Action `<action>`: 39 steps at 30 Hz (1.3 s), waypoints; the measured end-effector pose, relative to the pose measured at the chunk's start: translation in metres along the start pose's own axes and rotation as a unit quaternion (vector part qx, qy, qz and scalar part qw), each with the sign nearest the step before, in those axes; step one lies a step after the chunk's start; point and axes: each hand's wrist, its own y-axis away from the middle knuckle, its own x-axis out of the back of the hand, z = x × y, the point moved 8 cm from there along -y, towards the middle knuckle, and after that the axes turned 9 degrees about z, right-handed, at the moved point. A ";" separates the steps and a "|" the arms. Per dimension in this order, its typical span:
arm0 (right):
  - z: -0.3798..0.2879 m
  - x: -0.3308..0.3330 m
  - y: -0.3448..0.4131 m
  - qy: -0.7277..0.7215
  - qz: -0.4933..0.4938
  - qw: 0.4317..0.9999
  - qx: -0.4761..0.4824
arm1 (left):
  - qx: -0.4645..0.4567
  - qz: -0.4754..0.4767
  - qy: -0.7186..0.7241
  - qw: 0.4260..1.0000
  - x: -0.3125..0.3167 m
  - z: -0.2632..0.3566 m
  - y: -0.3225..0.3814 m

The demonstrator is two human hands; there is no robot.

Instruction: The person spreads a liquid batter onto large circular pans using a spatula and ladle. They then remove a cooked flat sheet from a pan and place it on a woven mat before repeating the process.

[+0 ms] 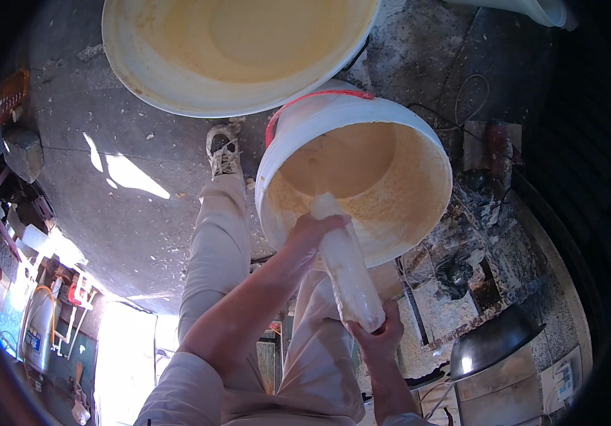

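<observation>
A clear plastic bottle (348, 266) with whitish contents or walls slants over the near rim of a large white plastic bucket (417, 120). My left hand (318, 234) grips it near its upper end, which points into the bucket. Around its lower end closes my right hand (377, 333). Inside the bucket is a pale tan material (342, 154), with crumbly residue along the wall. The bucket has a red handle (289, 109) at its far left side. Whether anything flows from the bottle is hard to tell.
Beyond the bucket stands a wide white basin (220, 109) with yellowish residue inside. A metal wok (491, 341) leans at the lower right. Cables (470, 120) lie right of the bucket. A stone-like block (23, 154) is at the left, and my shoe (224, 152) is beside the bucket.
</observation>
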 end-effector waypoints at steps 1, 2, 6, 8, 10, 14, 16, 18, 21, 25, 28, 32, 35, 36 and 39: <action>-0.001 0.003 0.003 0.021 -0.007 1.000 0.008 | 0.024 0.023 -0.001 0.999 0.004 -0.002 -0.001; -0.004 0.006 0.005 0.032 -0.015 0.999 0.025 | 0.016 0.029 0.028 0.999 0.006 0.002 -0.003; 0.015 0.011 0.011 -0.135 -0.030 0.986 -0.096 | 0.028 0.066 0.114 0.991 0.014 0.009 -0.010; 0.036 0.002 0.017 -0.318 -0.034 0.912 -0.259 | 0.030 0.023 0.158 0.987 0.008 0.012 -0.011; 0.050 -0.011 0.022 -0.390 -0.058 0.848 -0.356 | 0.039 -0.053 0.201 0.977 -0.004 0.011 -0.009; 0.061 -0.043 0.012 -0.484 -0.121 0.770 -0.397 | -0.025 -0.101 0.185 0.977 -0.014 0.007 -0.006; 0.070 -0.055 0.006 -0.505 -0.112 0.745 -0.421 | -0.007 -0.153 0.215 0.965 -0.022 0.000 -0.003; 0.072 -0.066 -0.002 -0.523 -0.111 0.729 -0.427 | 0.001 -0.189 0.237 0.953 -0.028 -0.005 -0.001; 0.066 -0.079 -0.016 -0.525 -0.123 0.735 -0.411 | -0.020 -0.179 0.210 0.961 -0.031 -0.014 0.001; 0.060 -0.093 -0.044 -0.500 -0.137 0.769 -0.373 | -0.032 -0.151 0.142 0.978 -0.035 -0.025 0.007; 0.073 -0.097 -0.068 -0.386 -0.151 0.843 -0.342 | -0.063 -0.119 0.139 0.981 -0.028 -0.010 0.004; 0.027 -0.056 -0.144 0.017 0.006 0.990 0.141 | -0.148 -0.006 -0.123 0.981 -0.009 0.021 -0.011; -0.001 -0.040 -0.174 -0.012 -0.041 0.991 0.130 | -0.211 0.039 -0.290 0.933 -0.009 0.032 -0.008; -0.014 -0.038 -0.184 -0.051 -0.065 0.991 0.107 | -0.243 0.039 -0.328 0.912 -0.013 0.033 -0.004; -0.056 -0.035 -0.201 -0.140 -0.082 0.986 0.040 | -0.319 0.006 -0.380 0.868 -0.029 0.031 0.011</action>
